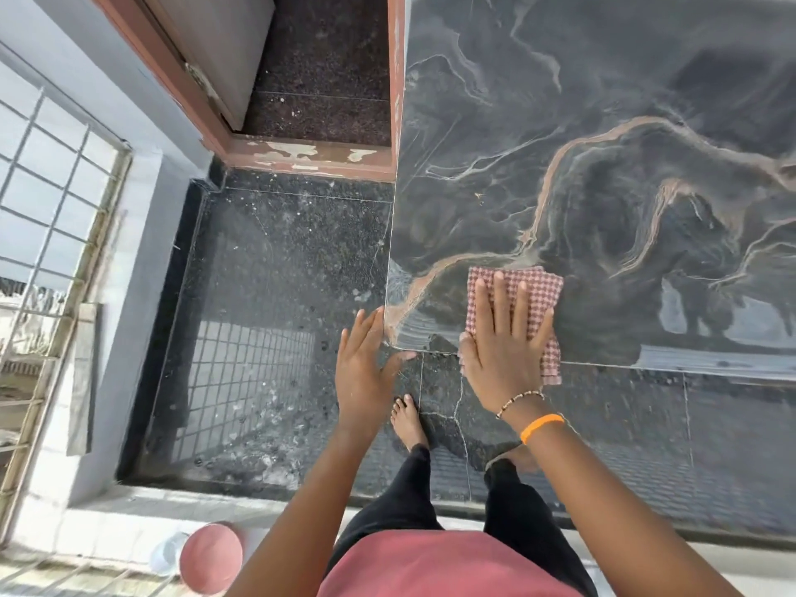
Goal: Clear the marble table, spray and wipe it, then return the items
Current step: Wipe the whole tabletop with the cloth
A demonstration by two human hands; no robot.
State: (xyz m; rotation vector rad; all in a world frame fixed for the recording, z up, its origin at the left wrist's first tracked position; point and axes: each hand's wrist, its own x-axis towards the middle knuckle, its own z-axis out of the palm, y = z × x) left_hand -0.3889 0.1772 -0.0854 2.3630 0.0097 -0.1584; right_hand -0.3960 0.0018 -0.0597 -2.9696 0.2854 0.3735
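Cloth [523,295] under flat right hand [504,359] on table [603,144].

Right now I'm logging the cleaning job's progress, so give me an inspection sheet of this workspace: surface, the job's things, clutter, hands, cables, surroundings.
Surface: dark veined marble table, nothing standing on the part in view; sheen near the front edge.
Job's things: checked red-and-white cloth lies flat at the near left corner, one edge hanging over the front; no spray bottle seen.
Clutter: nothing seen on the table.
Hands: right hand presses flat on the cloth; left hand, fingers straight, is beside the table's left edge, holding nothing.
Cables: nothing seen.
Surroundings: speckled dark floor, worn doorway threshold, window grille on the left, pink round container by the person's side.
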